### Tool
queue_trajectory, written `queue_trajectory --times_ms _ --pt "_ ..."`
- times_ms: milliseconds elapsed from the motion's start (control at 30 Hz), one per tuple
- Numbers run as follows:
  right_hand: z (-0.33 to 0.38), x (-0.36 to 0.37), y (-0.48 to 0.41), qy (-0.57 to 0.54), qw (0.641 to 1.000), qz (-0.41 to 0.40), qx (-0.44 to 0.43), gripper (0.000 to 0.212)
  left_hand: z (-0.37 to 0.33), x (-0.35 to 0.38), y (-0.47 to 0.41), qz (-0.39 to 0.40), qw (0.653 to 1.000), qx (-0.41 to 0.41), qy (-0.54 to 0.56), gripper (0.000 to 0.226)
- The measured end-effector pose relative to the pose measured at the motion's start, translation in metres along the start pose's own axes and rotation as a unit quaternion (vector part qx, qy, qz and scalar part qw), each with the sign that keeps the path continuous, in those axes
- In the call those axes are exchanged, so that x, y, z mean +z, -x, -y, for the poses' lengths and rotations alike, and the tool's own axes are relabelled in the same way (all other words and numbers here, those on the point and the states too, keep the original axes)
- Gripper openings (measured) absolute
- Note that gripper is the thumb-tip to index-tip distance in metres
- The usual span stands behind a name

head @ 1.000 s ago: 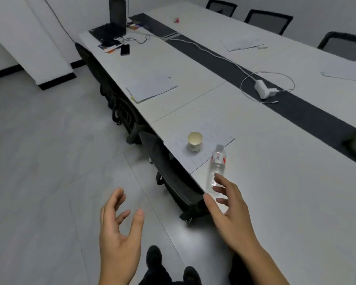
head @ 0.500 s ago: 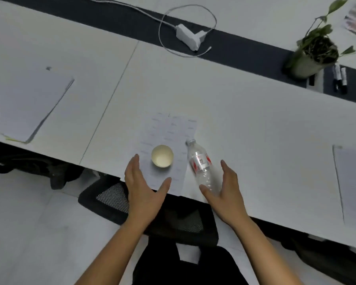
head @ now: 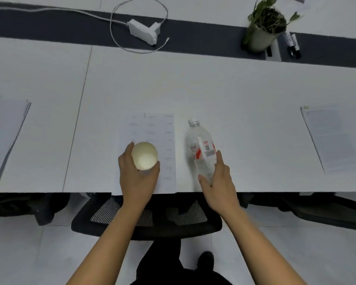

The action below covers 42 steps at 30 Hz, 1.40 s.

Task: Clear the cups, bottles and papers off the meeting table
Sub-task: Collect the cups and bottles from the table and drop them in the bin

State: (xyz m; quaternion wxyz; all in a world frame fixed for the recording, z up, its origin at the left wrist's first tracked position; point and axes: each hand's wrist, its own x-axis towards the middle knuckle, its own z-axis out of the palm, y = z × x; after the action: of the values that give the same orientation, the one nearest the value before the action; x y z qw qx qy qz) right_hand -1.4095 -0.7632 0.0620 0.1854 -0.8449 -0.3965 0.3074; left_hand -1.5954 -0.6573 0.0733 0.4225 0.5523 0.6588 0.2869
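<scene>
White paper is lying at the far left, a stapled stack [head: 5, 136] near the table's [head: 234, 95] front edge, well apart from us. Moving right, our left hand [head: 137, 177] is wrapping around the paper cup [head: 144, 155], fingers at nine o'clock of its rim and thumb at four o'clock, gripping it narrowly as it stands upright on a printed sheet [head: 152, 128]. Just right of that sheet, the plastic bottle [head: 202, 153] is standing capped, its long axis appearing to lean from six toward twelve o'clock under our wide lens. Our right hand [head: 218, 182] is closing on its lower body from five o'clock, thumb on the left side and fingers on the right, touching it. Each hand is sitting nearest its own item, so we are judging a straight lift suits both. Further right, another stack of papers [head: 329, 138] is waiting, well apart.
</scene>
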Motion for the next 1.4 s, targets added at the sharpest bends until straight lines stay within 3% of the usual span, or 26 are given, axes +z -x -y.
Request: queue_trajectory --times_ms 167,300,500,667,800,933,1167,1267,1400 --pt "-0.017 -0.078 0.068 -0.081 0.991 -0.099 -0.027 0.088 -0.069 -0.013 0.063 0.006 0.994 0.093 0.053 0.086" --pt "-0.075 -0.134 0.147 -0.145 0.966 -0.213 -0.010 0.088 -0.116 0.006 0.144 0.024 0.985 0.129 0.114 0.086" --pt "-0.212 -0.184 0.293 -0.230 0.899 -0.362 0.089 0.085 -0.143 0.078 0.289 0.115 0.954 0.211 0.181 0.080" --pt "-0.327 -0.208 0.390 -0.277 0.817 -0.471 0.185 0.089 -0.156 0.164 0.408 0.229 0.925 0.260 0.157 0.075" --pt "-0.396 -0.232 0.439 -0.304 0.759 -0.527 0.233 0.089 -0.171 0.221 0.475 0.297 0.901 0.288 0.130 0.082" --pt "-0.459 -0.257 0.448 -0.317 0.724 -0.562 0.244 0.088 -0.180 0.290 0.520 0.343 0.883 0.301 0.107 0.082" --pt "-0.580 -0.337 0.400 -0.297 0.732 -0.551 0.270 0.089 -0.211 0.456 0.567 0.388 0.874 0.270 0.110 0.076" --pt "-0.625 -0.401 0.376 -0.294 0.740 -0.540 0.274 0.090 -0.252 0.529 0.585 0.402 0.870 0.258 0.118 0.081" --pt "-0.681 -0.489 0.356 -0.293 0.737 -0.550 0.263 0.090 -0.325 0.619 0.616 0.418 0.849 0.306 0.104 0.084"
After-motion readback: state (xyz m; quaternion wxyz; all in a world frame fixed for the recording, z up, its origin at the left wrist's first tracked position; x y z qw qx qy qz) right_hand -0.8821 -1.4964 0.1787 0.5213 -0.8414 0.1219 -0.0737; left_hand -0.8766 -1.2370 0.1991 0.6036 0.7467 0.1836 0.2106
